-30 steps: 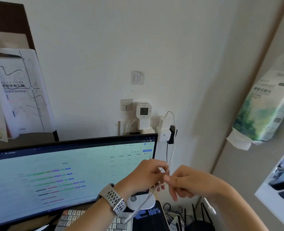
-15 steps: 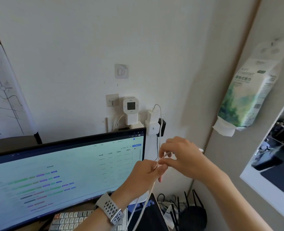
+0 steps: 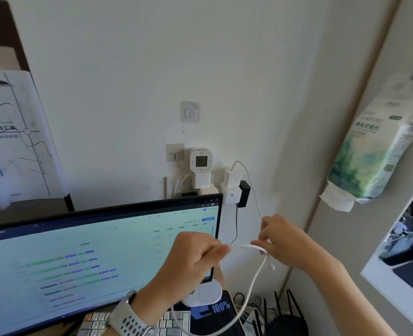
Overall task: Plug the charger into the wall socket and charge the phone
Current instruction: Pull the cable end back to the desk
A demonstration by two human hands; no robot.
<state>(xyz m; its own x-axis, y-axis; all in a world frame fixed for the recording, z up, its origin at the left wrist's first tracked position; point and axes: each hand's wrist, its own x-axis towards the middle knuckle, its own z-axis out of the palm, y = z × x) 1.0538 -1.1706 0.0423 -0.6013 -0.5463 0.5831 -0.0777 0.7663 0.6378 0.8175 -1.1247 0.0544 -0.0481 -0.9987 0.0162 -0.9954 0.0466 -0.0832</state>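
A pale wall (image 3: 249, 69) carries the charger (image 3: 232, 177), seated in the wall socket. Both hands have drawn apart: left hand (image 3: 191, 260) and right hand (image 3: 283, 241) fingers pinch the cable (image 3: 243, 247), now stretched straight. Connector (image 3: 271, 265) hangs free; phone (image 3: 215, 316) unconnected.

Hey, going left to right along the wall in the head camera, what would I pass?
Map poster → clear adhesive hook → small white clock → white charger in the wall socket → hanging tissue pack.
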